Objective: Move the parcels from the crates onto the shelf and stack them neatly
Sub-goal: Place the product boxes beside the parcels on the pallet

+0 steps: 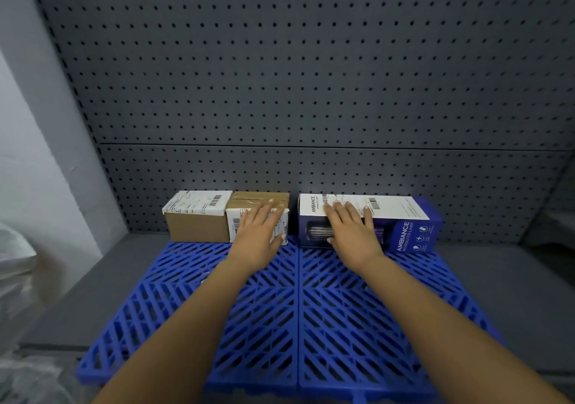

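Three parcels stand in a row at the back of the shelf, against the pegboard. A brown carton (pixel 196 217) with a white label is at the left. Beside it sits a second brown carton (pixel 259 200); my left hand (pixel 259 229) lies flat against its front with straight fingers. To the right lies a long blue and white mosquito-lamp box (pixel 401 220). My right hand (pixel 350 229) presses on its left part, fingers straight over the top edge. No crates are in view.
A blue plastic grid mat (pixel 298 310) covers the grey shelf floor (pixel 513 294) in front of the parcels. The grey pegboard (pixel 295 77) forms the back wall. Crumpled clear plastic (pixel 15 279) bulges at the left edge.
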{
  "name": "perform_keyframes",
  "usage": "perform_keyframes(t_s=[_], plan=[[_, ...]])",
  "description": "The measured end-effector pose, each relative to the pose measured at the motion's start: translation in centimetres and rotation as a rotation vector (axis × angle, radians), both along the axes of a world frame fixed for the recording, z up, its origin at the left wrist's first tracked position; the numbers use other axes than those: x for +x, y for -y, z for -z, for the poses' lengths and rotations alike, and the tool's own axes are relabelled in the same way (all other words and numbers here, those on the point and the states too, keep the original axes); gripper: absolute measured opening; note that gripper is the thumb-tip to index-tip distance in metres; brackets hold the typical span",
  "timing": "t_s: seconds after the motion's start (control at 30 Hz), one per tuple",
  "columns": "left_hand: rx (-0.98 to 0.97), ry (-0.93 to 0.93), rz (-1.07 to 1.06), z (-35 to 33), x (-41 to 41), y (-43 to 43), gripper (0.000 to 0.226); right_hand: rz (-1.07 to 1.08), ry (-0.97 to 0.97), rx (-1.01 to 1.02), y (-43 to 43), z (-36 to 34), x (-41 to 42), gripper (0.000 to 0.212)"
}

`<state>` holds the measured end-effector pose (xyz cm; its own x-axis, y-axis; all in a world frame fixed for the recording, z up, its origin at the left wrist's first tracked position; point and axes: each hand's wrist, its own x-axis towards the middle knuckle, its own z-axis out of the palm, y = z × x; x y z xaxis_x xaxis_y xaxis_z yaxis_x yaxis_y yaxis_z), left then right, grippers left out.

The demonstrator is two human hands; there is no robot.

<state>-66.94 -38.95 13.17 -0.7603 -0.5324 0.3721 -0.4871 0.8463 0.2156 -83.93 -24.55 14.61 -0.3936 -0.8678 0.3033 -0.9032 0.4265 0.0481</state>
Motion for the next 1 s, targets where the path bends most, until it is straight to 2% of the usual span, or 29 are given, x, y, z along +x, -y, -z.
perform_keyframes(t_s=[0.3, 0.63, 1.0], plan=[[-0.005, -0.027, 0.003, 0.3, -0.2, -0.2, 0.062, -0.004, -0.030, -0.003, 0.4, 0.3, -0.2, 0.073], [-0.011, -0.038, -0.001, 0.3, -0.2, -0.6, 0.062, -0.040, 0.030, -0.019, 0.2, 0.0, -0.4, 0.069], [-0.090, 0.032, 0.035, -0.3, -2.3, -3.2, 0.061, -0.059, 0.062, -0.021, -2.3, -0.3, -2.3, 0.069]])
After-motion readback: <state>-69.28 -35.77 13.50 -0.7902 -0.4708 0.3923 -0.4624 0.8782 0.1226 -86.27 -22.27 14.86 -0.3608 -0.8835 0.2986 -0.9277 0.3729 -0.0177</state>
